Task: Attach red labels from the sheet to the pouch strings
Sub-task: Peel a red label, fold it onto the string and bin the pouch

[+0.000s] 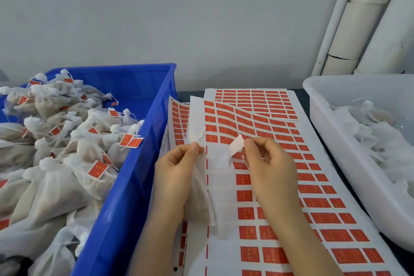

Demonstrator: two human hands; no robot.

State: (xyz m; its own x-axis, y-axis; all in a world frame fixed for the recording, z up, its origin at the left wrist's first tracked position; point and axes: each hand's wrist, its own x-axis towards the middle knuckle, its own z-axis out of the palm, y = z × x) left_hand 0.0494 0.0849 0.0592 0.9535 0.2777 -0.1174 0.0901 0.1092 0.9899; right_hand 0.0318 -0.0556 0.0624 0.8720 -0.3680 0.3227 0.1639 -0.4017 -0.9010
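Grey wall behind a dark worktop (192, 93); head view: the sheet (336, 219) lies centre, a blue bin (125, 197) of labelled pouches at left, a white bin (349, 163) at right. Left hand (177, 170) holds a pouch (199, 197) over the sheet, fingers (193, 148) pinched on its neck; its long axis runs up and down the frame, neck toward the top. Right hand (268, 168) has its fingers (248, 143) clamped on a peeled label (236, 145), white back showing, long axis slanting lower left to upper right; it sits just right of the neck, apart from it, free end toward the left hand; the joining move, I judge, runs leftward.
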